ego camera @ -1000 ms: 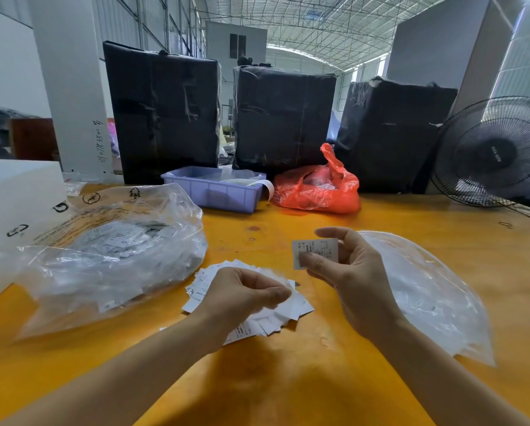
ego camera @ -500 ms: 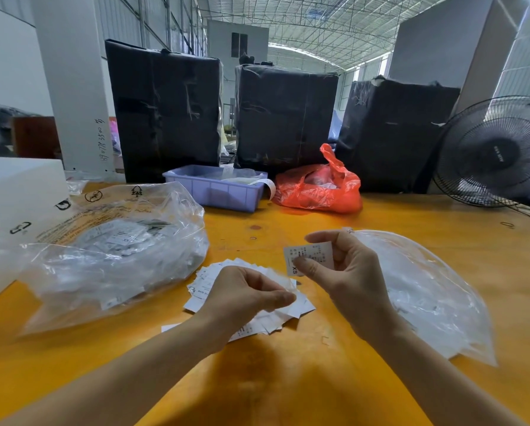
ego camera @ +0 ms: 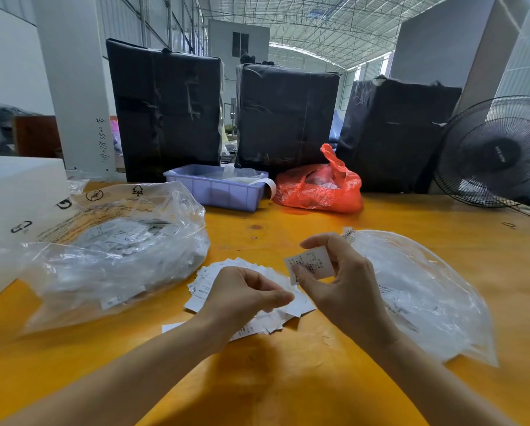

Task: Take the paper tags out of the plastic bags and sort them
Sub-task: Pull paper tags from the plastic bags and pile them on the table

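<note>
My right hand pinches a small white printed paper tag between thumb and fingers, just above the table. My left hand hovers over a loose pile of white paper tags with its fingers curled and thumb against forefinger; I cannot see anything in it. A large clear plastic bag full of small bagged tags lies at the left. Another clear plastic bag, nearly flat, lies at the right behind my right hand.
The yellow table carries a lilac plastic bin and a red plastic bag at the back. Black wrapped bundles stand behind them. A black fan is at the right, a white box at the left.
My right hand has lowered the tag and brought it left, closer to my left hand over the pile. My left hand has barely moved.
</note>
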`<move>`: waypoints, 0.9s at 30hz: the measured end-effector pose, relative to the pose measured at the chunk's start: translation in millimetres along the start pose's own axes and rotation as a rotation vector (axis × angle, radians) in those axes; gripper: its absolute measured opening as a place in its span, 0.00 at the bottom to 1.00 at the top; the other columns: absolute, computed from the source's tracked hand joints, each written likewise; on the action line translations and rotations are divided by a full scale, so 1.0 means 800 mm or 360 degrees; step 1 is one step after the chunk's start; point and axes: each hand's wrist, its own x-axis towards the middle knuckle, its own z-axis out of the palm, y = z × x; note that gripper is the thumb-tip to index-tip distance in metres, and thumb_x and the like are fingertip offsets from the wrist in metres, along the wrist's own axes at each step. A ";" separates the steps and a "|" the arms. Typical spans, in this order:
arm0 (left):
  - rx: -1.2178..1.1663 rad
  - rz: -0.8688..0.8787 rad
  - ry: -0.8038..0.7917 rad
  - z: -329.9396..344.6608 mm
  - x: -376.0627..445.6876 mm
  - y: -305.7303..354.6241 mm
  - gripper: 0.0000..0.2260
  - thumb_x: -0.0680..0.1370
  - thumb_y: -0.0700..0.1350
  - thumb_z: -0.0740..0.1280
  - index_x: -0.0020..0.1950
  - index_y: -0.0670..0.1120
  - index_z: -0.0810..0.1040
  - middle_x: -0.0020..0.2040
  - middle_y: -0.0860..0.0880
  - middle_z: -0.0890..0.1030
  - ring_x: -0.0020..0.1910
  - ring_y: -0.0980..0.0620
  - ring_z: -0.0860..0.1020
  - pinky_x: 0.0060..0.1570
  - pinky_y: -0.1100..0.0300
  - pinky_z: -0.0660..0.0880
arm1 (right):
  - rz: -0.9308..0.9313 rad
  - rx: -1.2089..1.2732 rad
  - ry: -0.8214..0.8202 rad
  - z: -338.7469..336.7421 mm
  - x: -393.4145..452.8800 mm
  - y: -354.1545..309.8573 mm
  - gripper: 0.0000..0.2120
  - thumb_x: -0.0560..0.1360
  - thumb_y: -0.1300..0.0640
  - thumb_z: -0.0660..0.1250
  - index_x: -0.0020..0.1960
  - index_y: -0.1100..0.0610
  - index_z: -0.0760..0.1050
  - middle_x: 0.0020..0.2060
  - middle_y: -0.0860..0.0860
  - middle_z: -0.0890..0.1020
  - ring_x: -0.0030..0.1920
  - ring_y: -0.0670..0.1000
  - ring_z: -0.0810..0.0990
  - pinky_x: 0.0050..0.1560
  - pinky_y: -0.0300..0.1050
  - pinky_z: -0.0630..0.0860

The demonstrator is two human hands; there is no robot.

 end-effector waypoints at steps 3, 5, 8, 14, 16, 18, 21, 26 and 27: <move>0.0025 0.0025 0.0015 0.001 0.000 -0.001 0.07 0.65 0.40 0.78 0.30 0.45 0.83 0.26 0.51 0.80 0.25 0.62 0.75 0.27 0.71 0.70 | 0.0000 -0.0043 0.0011 0.001 0.000 0.003 0.16 0.69 0.60 0.75 0.49 0.48 0.71 0.39 0.34 0.73 0.38 0.42 0.80 0.35 0.37 0.77; 0.0075 0.0060 0.0030 0.002 0.000 -0.002 0.06 0.65 0.40 0.78 0.31 0.44 0.83 0.26 0.51 0.81 0.26 0.62 0.76 0.28 0.71 0.71 | -0.0012 -0.0060 0.0013 0.001 0.001 0.004 0.16 0.69 0.59 0.75 0.49 0.48 0.71 0.39 0.34 0.73 0.37 0.42 0.79 0.36 0.38 0.78; 0.0203 0.0122 0.0070 0.003 0.001 -0.005 0.05 0.66 0.41 0.78 0.33 0.44 0.83 0.30 0.51 0.82 0.29 0.61 0.78 0.32 0.68 0.73 | -0.0032 -0.0069 0.0017 0.002 0.001 0.005 0.16 0.68 0.59 0.75 0.48 0.48 0.71 0.39 0.33 0.73 0.37 0.42 0.79 0.35 0.38 0.78; 0.0259 0.0161 0.0086 0.004 0.002 -0.007 0.06 0.65 0.42 0.78 0.32 0.46 0.83 0.30 0.51 0.83 0.29 0.62 0.78 0.32 0.69 0.74 | -0.0003 -0.0003 0.0000 0.002 0.000 0.008 0.15 0.68 0.59 0.75 0.48 0.48 0.72 0.40 0.36 0.75 0.38 0.42 0.80 0.34 0.38 0.78; 0.0216 0.0144 0.0085 0.003 0.002 -0.007 0.06 0.65 0.42 0.79 0.31 0.46 0.83 0.29 0.52 0.82 0.28 0.62 0.77 0.30 0.70 0.73 | 0.0035 0.0028 0.0045 0.001 0.001 0.009 0.16 0.68 0.59 0.75 0.47 0.45 0.72 0.39 0.37 0.75 0.39 0.43 0.81 0.35 0.41 0.79; 0.0175 0.0128 0.0085 0.003 0.002 -0.007 0.07 0.65 0.41 0.78 0.30 0.45 0.82 0.27 0.53 0.81 0.26 0.63 0.77 0.29 0.71 0.71 | 0.0043 0.0040 0.0082 0.000 0.002 0.008 0.18 0.68 0.59 0.75 0.46 0.41 0.70 0.39 0.37 0.75 0.41 0.42 0.81 0.36 0.42 0.80; 0.0163 0.0111 0.0083 0.002 0.002 -0.006 0.07 0.66 0.41 0.78 0.31 0.45 0.82 0.26 0.53 0.81 0.26 0.63 0.76 0.27 0.72 0.70 | 0.0006 0.0014 0.0060 0.002 0.000 0.006 0.18 0.68 0.58 0.75 0.46 0.42 0.70 0.39 0.37 0.75 0.39 0.44 0.81 0.35 0.42 0.80; 0.0139 0.0101 0.0069 0.002 0.001 -0.005 0.06 0.66 0.40 0.78 0.31 0.45 0.83 0.26 0.52 0.81 0.25 0.63 0.76 0.26 0.72 0.70 | -0.0098 -0.0097 0.0044 0.007 -0.003 0.008 0.14 0.68 0.59 0.75 0.47 0.50 0.72 0.37 0.36 0.73 0.36 0.41 0.78 0.35 0.37 0.76; 0.0136 0.0097 0.0067 0.003 0.001 -0.004 0.06 0.66 0.41 0.78 0.31 0.45 0.83 0.26 0.52 0.81 0.25 0.63 0.76 0.27 0.72 0.70 | -0.0118 -0.0116 0.0045 0.007 -0.003 0.009 0.13 0.68 0.60 0.75 0.47 0.51 0.73 0.36 0.37 0.74 0.35 0.41 0.77 0.35 0.36 0.76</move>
